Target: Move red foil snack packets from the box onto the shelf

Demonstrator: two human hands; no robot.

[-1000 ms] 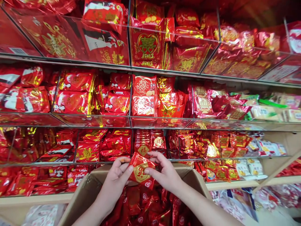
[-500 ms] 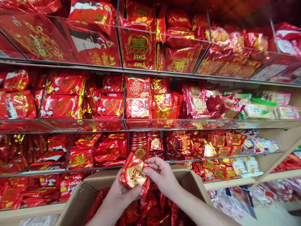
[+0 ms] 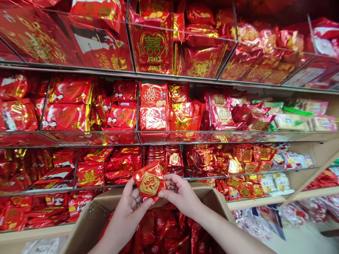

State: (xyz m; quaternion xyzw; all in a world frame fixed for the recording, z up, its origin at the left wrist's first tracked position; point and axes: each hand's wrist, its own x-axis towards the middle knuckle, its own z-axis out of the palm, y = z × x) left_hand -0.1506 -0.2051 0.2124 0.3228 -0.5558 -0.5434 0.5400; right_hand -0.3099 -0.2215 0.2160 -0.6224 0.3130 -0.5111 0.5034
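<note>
Fingers (image 3: 174, 181) of left hand (image 3: 132, 208) and right hand (image 3: 185, 197) pinch the packet (image 3: 149, 180) at the box's (image 3: 88, 216) twelve o'clock; likely light, slick, crushable, it suits gentle holds at its four and eight o'clock edges.

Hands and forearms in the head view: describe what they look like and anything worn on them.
The left hand and right hand are bare, with no gloves, rings or bracelets visible. The left forearm and right forearm show no sleeve, watch or clear marking as far as the picture reaches.
</note>
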